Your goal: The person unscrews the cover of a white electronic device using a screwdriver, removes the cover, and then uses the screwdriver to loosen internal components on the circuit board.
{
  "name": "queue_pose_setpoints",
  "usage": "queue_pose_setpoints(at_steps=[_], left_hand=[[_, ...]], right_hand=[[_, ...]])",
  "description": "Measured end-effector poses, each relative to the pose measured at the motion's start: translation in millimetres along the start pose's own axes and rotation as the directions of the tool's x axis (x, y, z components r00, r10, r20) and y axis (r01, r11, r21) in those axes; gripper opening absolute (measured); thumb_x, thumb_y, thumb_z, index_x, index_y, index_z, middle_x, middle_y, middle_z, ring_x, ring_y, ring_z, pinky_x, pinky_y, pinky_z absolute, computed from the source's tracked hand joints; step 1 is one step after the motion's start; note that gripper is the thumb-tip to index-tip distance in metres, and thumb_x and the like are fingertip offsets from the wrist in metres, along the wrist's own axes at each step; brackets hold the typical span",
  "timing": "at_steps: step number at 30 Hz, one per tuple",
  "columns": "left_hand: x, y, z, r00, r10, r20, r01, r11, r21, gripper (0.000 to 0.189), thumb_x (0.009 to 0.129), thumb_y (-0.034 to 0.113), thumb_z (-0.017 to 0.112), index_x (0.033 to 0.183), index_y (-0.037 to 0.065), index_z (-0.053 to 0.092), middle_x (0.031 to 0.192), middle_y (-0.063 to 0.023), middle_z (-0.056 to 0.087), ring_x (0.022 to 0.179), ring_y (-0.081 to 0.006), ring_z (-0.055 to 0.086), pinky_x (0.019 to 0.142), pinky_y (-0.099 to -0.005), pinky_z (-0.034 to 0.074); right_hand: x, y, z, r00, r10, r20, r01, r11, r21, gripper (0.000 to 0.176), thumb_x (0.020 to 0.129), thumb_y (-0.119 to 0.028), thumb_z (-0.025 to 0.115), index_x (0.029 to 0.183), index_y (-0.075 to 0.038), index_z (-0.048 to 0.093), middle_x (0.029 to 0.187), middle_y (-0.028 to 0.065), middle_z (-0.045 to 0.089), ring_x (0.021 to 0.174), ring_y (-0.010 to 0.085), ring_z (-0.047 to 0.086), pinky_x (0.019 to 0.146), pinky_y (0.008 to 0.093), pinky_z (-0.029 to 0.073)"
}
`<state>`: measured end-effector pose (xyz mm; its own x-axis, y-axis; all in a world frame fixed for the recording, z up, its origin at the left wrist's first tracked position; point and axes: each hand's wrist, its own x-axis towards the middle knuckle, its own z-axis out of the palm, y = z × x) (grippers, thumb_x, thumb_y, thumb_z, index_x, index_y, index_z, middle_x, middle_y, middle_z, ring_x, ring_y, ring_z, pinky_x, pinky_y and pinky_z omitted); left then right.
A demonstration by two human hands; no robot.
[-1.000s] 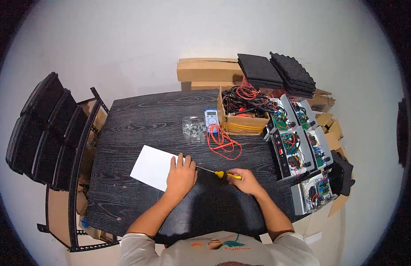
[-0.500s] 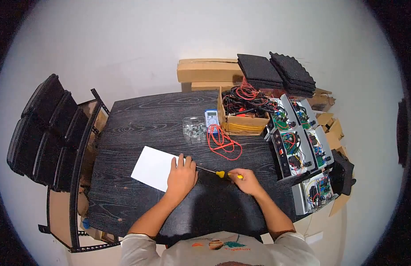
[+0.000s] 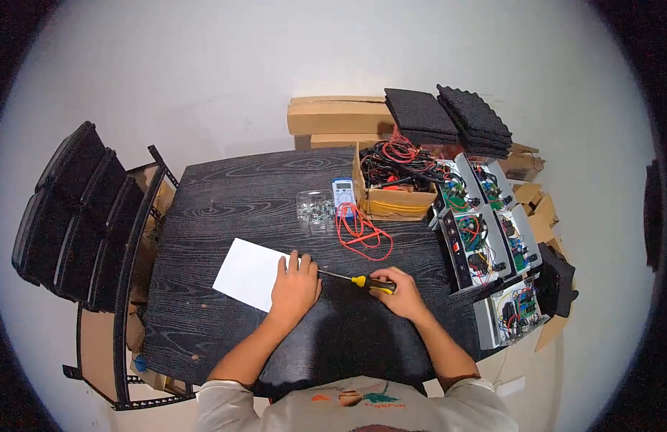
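A flat-looking white rectangular case (image 3: 248, 272) lies at an angle on the dark table. My left hand (image 3: 295, 288) covers its right end, with the fingers closed over it and reaching past the far edge. In my right hand (image 3: 402, 294) is a yellow-and-black screwdriver (image 3: 359, 281), its handle wrapped by my fingers. The metal shaft runs left, nearly level, and its tip meets the right side of my left hand. What the tip touches is hidden there.
Beyond my hands are a clear tray of screws (image 3: 316, 209), a multimeter (image 3: 343, 193) with red leads (image 3: 362, 234), and a carton of cables (image 3: 397, 199). Several open cases with circuit boards (image 3: 481, 241) line the right side. Black foam-like pieces (image 3: 82, 223) stand on the left rack.
My right hand has shifted its fingers around the screwdriver handle, and the handle has turned, showing more black. My left hand and the white case have stayed put.
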<state>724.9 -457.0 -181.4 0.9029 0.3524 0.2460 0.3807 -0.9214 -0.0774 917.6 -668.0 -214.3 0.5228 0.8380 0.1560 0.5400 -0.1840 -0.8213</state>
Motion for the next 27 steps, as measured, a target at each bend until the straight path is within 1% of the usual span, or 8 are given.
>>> queue_pose_setpoints(at_steps=[2,8,11,14,20,23,26,27], left_hand=[[0.0,0.7,-1.4,1.0,0.001,0.002,-0.001,1.0,0.003,0.043,0.092,0.033,0.074,0.12,0.001,0.07,0.136,-0.015,0.064,0.136,-0.0376,0.054,0.114,-0.0543,0.042],[0.0,0.3,0.7,1.0,0.002,-0.007,-0.002,1.0,-0.002,0.043,0.091,0.033,0.074,0.12,0.001,0.07,0.136,-0.015,0.064,0.136,-0.0375,0.054,0.115,-0.0535,0.042],[0.3,0.0,0.4,1.0,0.002,-0.014,-0.002,1.0,-0.008,0.043,0.091,0.032,0.074,0.12,0.001,0.07,0.135,-0.0148,0.064,0.136,-0.0373,0.054,0.114,-0.0536,0.042],[0.5,0.8,-2.5,1.0,-0.001,0.009,0.001,1.0,-0.006,0.044,0.091,0.032,0.075,0.121,0.001,0.07,0.135,-0.0148,0.064,0.136,-0.0374,0.054,0.114,-0.0539,0.042],[0.0,-0.2,1.0,1.0,0.008,-0.026,-0.008,1.0,-0.02,0.043,0.091,0.032,0.075,0.12,0.001,0.069,0.134,-0.0154,0.063,0.135,-0.0382,0.054,0.114,-0.0548,0.042],[0.8,0.5,-0.5,1.0,0.001,-0.009,-0.002,1.0,-0.012,0.044,0.09,0.033,0.075,0.119,0.001,0.069,0.134,-0.0156,0.063,0.135,-0.0383,0.054,0.113,-0.055,0.043],[0.6,0.4,0.1,1.0,0.0,-0.005,0.0,1.0,-0.014,0.044,0.09,0.033,0.076,0.119,0.001,0.069,0.133,-0.0156,0.063,0.135,-0.0383,0.054,0.113,-0.0549,0.043],[0.5,0.2,0.4,1.0,0.002,-0.008,-0.002,1.0,-0.017,0.044,0.089,0.033,0.076,0.119,0.001,0.069,0.133,-0.0156,0.063,0.135,-0.0384,0.054,0.113,-0.0549,0.043]], right_hand=[[0.9,-2.2,-2.1,0.996,-0.093,-0.015,0.091,0.992,-0.085,0.03,0.095,-0.018,0.077,0.122,-0.003,0.074,0.099,0.0135,0.077,0.086,0.022,0.075,0.081,0.035,0.058],[0.1,8.1,5.3,0.941,0.307,0.145,-0.328,0.931,0.158,0.027,0.088,-0.016,0.082,0.113,-0.005,0.076,0.099,0.013,0.075,0.09,0.0265,0.074,0.084,0.037,0.057],[1.4,-5.4,-4.1,0.997,-0.079,-0.022,0.078,0.996,-0.029,0.026,0.094,-0.017,0.077,0.117,-0.004,0.076,0.097,0.0147,0.077,0.088,0.0281,0.075,0.084,0.0379,0.058],[0.5,-5.5,-3.4,0.993,-0.109,-0.047,0.107,0.993,-0.046,0.026,0.096,-0.016,0.075,0.119,-0.004,0.076,0.1,0.016,0.079,0.09,0.0288,0.077,0.084,0.0384,0.058],[1.4,9.4,3.7,0.934,0.307,0.18,-0.334,0.932,0.141,0.027,0.091,-0.014,0.08,0.116,-0.004,0.076,0.105,0.0142,0.079,0.096,0.0283,0.077,0.086,0.0378,0.058],[-1.1,0.2,-0.3,1.0,0.014,-0.002,-0.013,0.997,0.076,0.026,0.093,-0.015,0.078,0.116,-0.004,0.075,0.104,0.0138,0.079,0.094,0.0257,0.077,0.084,0.0373,0.058],[1.1,-8.1,-4.5,0.991,-0.116,-0.064,0.117,0.993,0.014,0.026,0.093,-0.014,0.079,0.116,-0.004,0.075,0.103,0.0136,0.079,0.093,0.0224,0.077,0.084,0.036,0.058],[0.5,-7.8,-4.2,0.998,-0.048,-0.03,0.05,0.998,0.043,0.026,0.092,-0.013,0.079,0.116,-0.004,0.075,0.104,0.0132,0.079,0.094,0.0215,0.076,0.084,0.0358,0.058]])
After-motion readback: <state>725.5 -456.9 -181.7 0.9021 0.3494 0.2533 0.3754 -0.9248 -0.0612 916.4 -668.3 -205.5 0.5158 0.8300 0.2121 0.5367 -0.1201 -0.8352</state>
